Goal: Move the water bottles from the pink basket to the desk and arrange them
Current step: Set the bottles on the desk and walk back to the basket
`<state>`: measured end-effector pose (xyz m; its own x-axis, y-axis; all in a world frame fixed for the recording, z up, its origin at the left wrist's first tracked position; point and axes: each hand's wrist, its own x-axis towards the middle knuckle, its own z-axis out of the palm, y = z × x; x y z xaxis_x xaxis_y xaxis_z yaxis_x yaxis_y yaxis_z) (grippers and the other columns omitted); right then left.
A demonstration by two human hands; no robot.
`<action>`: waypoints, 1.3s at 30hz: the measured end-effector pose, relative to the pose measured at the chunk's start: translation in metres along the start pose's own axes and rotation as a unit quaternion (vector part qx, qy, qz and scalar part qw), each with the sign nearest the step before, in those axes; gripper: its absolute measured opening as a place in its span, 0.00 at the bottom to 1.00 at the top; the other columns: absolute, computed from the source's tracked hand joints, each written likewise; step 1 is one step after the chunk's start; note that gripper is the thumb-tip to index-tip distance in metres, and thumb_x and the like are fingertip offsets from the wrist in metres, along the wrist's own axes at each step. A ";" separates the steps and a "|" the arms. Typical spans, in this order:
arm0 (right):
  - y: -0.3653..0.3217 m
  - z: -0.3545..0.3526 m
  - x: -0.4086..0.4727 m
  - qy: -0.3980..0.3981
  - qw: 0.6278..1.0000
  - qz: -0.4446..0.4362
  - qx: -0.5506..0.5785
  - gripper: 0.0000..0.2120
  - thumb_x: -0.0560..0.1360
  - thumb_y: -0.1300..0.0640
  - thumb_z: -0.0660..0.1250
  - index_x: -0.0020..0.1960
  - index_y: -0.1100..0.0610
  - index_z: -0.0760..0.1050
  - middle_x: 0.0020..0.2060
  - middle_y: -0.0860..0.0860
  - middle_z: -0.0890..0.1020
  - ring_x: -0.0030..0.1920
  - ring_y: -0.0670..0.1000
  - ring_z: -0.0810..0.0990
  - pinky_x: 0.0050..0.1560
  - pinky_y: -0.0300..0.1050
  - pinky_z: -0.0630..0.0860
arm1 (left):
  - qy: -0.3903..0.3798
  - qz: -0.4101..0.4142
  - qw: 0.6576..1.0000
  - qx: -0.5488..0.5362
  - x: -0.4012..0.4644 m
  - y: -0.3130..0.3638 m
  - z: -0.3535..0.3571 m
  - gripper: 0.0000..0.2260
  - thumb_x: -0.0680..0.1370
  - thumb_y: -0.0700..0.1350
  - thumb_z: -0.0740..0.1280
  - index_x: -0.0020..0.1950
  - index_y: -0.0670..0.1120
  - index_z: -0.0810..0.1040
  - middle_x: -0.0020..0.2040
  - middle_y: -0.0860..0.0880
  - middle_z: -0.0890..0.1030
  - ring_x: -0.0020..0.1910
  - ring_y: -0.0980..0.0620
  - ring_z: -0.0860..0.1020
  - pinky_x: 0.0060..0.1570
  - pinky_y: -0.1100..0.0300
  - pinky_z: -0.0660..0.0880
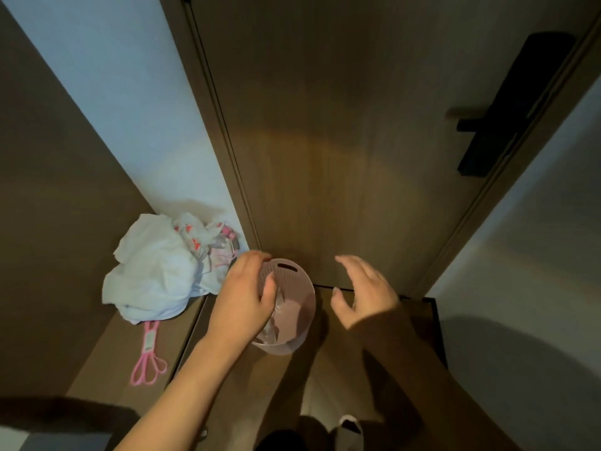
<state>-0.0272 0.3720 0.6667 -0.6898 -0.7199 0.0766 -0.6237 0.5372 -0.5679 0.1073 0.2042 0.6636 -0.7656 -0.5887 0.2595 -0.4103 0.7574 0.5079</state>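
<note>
A pink perforated basket (292,281) stands on the floor in front of a brown door. Clear plastic water bottles (276,323) lie inside it, dim and partly hidden. My left hand (242,296) reaches down into the basket over its left rim, fingers curled at a bottle; whether it grips the bottle is hidden. My right hand (364,292) hovers to the right of the basket, fingers spread, holding nothing. No desk is in view.
White plastic bags (159,271) with another bottle are piled in the corner on the left. A pink looped cord (148,362) lies on the floor below them. The door (325,157) has a black handle (507,115). My feet (348,428) show at the bottom.
</note>
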 end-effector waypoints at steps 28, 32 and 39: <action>0.035 0.126 0.326 -0.341 0.913 -0.211 -0.069 0.26 0.76 0.51 0.64 0.73 0.47 0.63 0.70 0.47 0.70 0.68 0.50 0.70 0.63 0.44 0.70 | -0.235 -0.385 0.892 0.003 0.134 -0.132 0.112 0.18 0.77 0.50 0.64 0.67 0.50 0.73 0.64 0.46 0.77 0.59 0.46 0.78 0.57 0.54 0.75; 0.046 0.157 0.343 -0.440 0.849 -0.280 -0.083 0.25 0.76 0.51 0.65 0.72 0.46 0.64 0.69 0.46 0.72 0.67 0.48 0.71 0.62 0.44 0.73 | -0.163 -0.496 0.853 -0.014 0.099 -0.106 0.130 0.17 0.79 0.50 0.63 0.67 0.50 0.73 0.63 0.48 0.78 0.59 0.48 0.78 0.56 0.58 0.74; 0.047 0.201 0.351 -0.492 0.790 -0.352 -0.104 0.21 0.77 0.50 0.63 0.69 0.51 0.68 0.63 0.51 0.77 0.59 0.53 0.77 0.52 0.46 0.76 | -0.063 -0.578 0.814 -0.017 0.065 -0.075 0.156 0.16 0.79 0.50 0.64 0.67 0.50 0.73 0.62 0.52 0.77 0.56 0.53 0.78 0.49 0.65 0.69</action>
<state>-0.2246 0.0563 0.5026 0.4099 -0.8106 -0.4182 -0.8426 -0.1610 -0.5139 0.0108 0.1527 0.5144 0.0762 -0.8668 -0.4928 -0.8804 -0.2905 0.3749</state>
